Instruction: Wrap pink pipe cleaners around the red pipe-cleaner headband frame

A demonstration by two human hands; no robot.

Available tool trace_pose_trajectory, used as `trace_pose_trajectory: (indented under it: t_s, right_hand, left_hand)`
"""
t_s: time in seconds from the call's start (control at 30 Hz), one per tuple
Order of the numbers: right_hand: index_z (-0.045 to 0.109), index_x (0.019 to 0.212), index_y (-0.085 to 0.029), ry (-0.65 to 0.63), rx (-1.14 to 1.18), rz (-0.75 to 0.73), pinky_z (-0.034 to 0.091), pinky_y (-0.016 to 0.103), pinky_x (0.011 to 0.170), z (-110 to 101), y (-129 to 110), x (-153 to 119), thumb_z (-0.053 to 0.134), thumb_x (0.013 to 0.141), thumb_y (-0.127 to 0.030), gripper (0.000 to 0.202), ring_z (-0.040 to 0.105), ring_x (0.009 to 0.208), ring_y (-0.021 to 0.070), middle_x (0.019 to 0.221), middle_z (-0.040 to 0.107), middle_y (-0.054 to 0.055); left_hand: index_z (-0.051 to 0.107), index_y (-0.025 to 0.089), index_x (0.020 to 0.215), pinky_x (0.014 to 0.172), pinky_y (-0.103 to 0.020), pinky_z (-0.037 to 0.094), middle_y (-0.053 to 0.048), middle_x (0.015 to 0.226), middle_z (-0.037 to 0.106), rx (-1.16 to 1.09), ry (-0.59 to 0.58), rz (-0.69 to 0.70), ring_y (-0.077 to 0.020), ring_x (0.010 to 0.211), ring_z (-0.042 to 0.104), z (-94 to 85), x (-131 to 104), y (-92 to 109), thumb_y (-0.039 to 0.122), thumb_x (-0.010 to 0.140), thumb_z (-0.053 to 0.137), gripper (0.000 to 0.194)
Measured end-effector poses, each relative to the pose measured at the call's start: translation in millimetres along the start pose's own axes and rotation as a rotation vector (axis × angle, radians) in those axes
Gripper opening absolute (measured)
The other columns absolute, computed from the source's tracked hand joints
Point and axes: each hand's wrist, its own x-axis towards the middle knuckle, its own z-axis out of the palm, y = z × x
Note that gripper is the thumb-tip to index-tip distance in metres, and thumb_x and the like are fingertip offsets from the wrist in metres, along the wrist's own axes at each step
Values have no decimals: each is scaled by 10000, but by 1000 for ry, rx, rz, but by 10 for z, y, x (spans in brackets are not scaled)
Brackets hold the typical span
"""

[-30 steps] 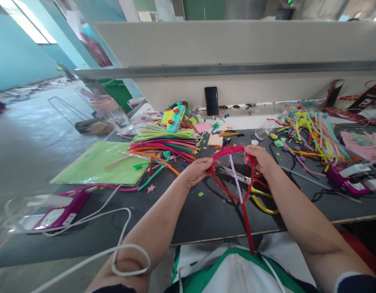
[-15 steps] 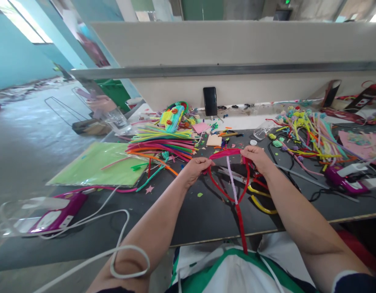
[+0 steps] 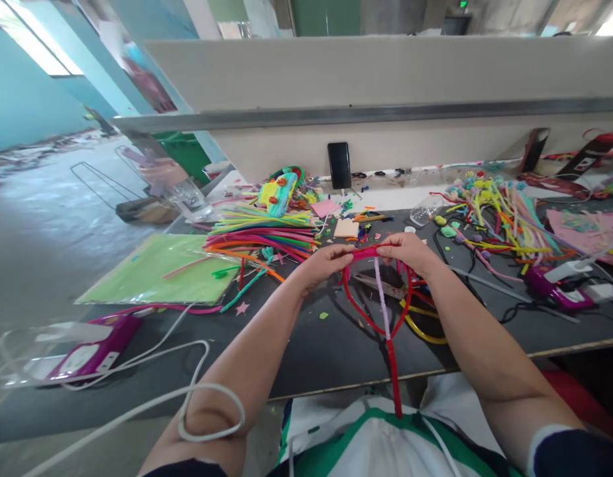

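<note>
Both hands hold up a pipe-cleaner shape (image 3: 394, 361) above the desk's front part. It has a red stem, a red loop, a pale lilac strip up the middle and a pink-red band across the top. My left hand (image 3: 326, 262) pinches the left part of that band. My right hand (image 3: 408, 253) pinches the band close by, with only a short stretch showing between the fingers. Behind the shape lie scissors (image 3: 423, 326) with yellow handles, partly hidden by it and by my right forearm.
A bundle of coloured pipe cleaners (image 3: 261, 232) lies left of centre, beside a green sheet pack (image 3: 152, 271). A phone (image 3: 339, 165) leans on the partition. More pipe cleaners (image 3: 515, 218) are heaped at right. Purple power strips (image 3: 100, 344) sit at left and right; a white cable crosses my left forearm.
My hands have come closer together along the top band, the right one moving left and the left one slightly right. The loop's upper part has shifted a little with them.
</note>
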Motion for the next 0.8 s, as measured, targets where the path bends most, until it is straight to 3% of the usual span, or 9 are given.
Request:
trace_pose_trajectory:
  t_s: [0.2,0.4,0.8]
  right_hand:
    - [691,680,-163,-101,-21,32,436,243,553,9,-8,-14,739,656,-386,229,579,530,130,540,648,2]
    - [669,635,-163,-226,5,24,412,218,515,-26,-35,-53,724,659,-375,220,552,506,107,527,636,-11]
    - [603,568,-176,-143,-24,51,373,232,506,95,62,-32,697,654,-265,156,523,476,108,470,608,-19]
  left_hand:
    - [664,114,706,585,-230,346,-18,623,594,194,-131,22,-109,596,494,102,174,177,467,746,638,356]
    - [615,118,639,528,-229,284,6,554,525,221,-214,-8,-83,524,416,157,262,146,442,728,655,338]
    - [569,129,555,499,-234,242,28,458,465,157,-56,-79,-75,462,369,184,230,43,380,608,681,279]
